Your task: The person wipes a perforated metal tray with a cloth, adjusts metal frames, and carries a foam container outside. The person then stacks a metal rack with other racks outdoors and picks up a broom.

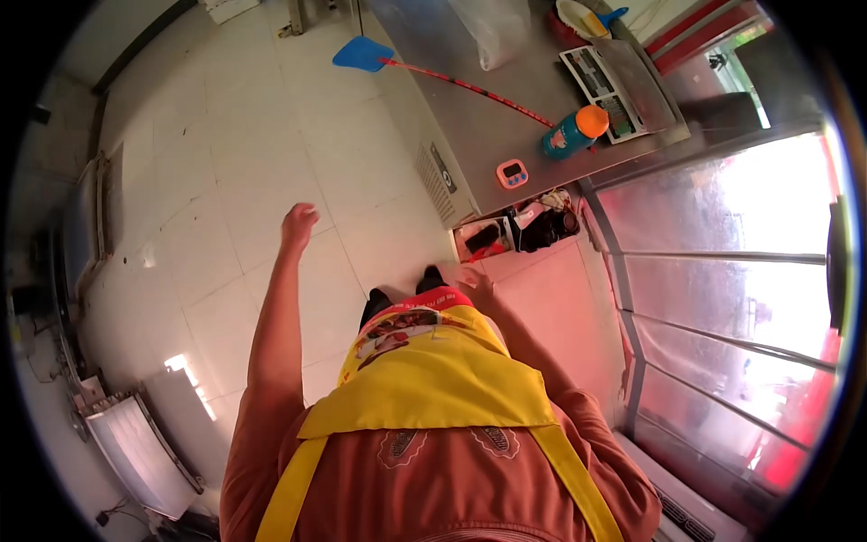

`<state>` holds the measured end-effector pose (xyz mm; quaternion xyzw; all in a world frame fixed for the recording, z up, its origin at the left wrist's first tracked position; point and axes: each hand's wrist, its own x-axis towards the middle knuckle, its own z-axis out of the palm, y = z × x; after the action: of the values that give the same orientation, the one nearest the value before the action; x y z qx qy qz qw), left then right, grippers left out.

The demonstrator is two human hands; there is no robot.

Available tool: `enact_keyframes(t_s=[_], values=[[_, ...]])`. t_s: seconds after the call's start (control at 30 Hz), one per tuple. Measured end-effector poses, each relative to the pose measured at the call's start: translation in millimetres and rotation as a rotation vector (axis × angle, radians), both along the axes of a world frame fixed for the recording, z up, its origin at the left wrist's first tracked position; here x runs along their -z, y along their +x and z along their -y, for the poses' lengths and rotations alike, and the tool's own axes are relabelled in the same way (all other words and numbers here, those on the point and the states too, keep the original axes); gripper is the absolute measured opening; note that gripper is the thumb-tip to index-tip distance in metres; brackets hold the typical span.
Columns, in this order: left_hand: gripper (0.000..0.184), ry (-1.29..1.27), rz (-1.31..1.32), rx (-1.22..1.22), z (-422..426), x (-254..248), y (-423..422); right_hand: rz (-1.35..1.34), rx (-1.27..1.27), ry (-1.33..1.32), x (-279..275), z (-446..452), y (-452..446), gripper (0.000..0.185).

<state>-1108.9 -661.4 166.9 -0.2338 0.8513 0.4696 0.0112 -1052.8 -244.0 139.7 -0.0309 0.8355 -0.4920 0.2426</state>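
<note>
My left hand (300,226) hangs over the tiled floor at the end of my stretched forearm. Its fingers are curled in, with no object showing in them. Beside the red hem of my yellow apron (433,379), my right hand (477,284) hangs low with its fingers loosely apart, holding nothing visible. Past that hand, an open box (483,238) with dark items and a red item sits at the foot of the metal counter (488,135).
On the counter are a pink timer (512,173), a teal bottle with an orange lid (574,132), a weighing scale (603,95), a blue fly swatter (363,54) and a plastic bag (492,32). Clear plastic strip curtains (722,298) hang at the right.
</note>
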Motion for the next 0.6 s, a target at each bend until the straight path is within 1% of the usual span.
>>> enact_keyframes(t_s=[0.03, 0.1, 0.13, 0.17, 0.23, 0.27, 0.3, 0.33, 0.37, 0.4, 0.43, 0.5, 0.57, 0.6], values=[[0.029, 0.002, -0.035, 0.053, -11, 7, -24, -0.032, 0.018, -0.062, -6, 4, -9, 0.042], [0.027, 0.029, -0.047, 0.183, -48, -22, -38, -0.067, -0.007, -0.053, -31, 13, -29, 0.039], [0.027, 0.039, -0.095, 0.224, -55, -2, -37, -0.085, -0.023, -0.052, -37, 14, -42, 0.037], [0.028, -0.02, -0.049, 0.246, -60, 11, -26, -0.167, -0.068, -0.079, -33, 14, -53, 0.037], [0.031, -0.121, 0.17, 0.269, -58, 38, 8, -0.344, -0.158, -0.141, -22, 15, -82, 0.037], [0.036, -0.225, 0.247, 0.328, -48, 62, 32, -0.363, -0.168, -0.118, -30, 19, -104, 0.037], [0.038, -0.24, 0.31, 0.381, -32, 88, 62, -0.378, -0.181, -0.093, -48, 22, -125, 0.037], [0.038, -0.289, 0.384, 0.372, -21, 93, 93, -0.39, -0.195, -0.065, -66, 25, -144, 0.038], [0.036, -0.251, 0.469, 0.278, -9, 99, 126, -0.411, -0.138, -0.11, -81, 30, -167, 0.039], [0.036, -0.181, 0.591, 0.121, 5, 106, 158, -0.422, -0.127, -0.011, -83, 32, -194, 0.041], [0.031, -0.181, 0.67, 0.068, 27, 127, 195, -0.433, -0.118, 0.086, -86, 33, -222, 0.043], [0.024, 0.024, 0.948, -0.131, 43, 117, 226, -0.47, -0.104, 0.163, -106, 42, -276, 0.046], [0.02, 0.155, 0.703, -0.47, 25, 71, 227, -0.771, -0.114, 0.378, -75, 43, -333, 0.047], [0.018, 0.216, 0.571, -0.638, 8, 44, 225, -0.754, -0.108, 0.465, -69, 44, -354, 0.049]])
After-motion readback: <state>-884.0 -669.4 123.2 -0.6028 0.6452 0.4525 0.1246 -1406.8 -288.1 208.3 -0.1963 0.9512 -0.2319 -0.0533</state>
